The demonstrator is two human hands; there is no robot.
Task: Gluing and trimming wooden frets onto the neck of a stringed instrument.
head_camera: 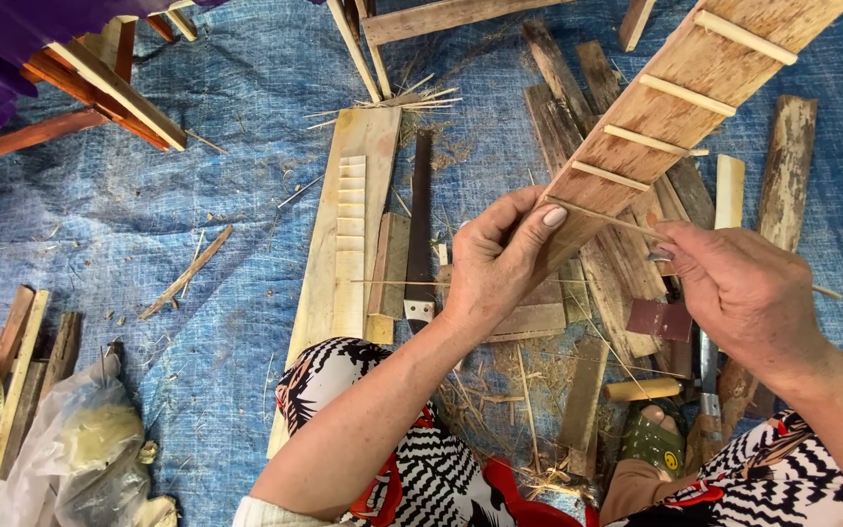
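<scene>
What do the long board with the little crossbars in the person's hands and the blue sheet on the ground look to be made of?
The board looks like raw, unfinished wood: reddish-brown, streaked grain. Its crossbars seem to be pale split bamboo or light wood. The blue sheet looks like woven plastic tarpaulin: fine weave, creases.

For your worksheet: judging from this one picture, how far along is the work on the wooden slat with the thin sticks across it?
Done: four pale sticks already lie across the wooden slat. In hand: the left hand grips the slat's lower end while the right hand holds a fifth thin stick there. Left: whether more follow cannot be told; loose splints lie on the blue tarp.
</scene>
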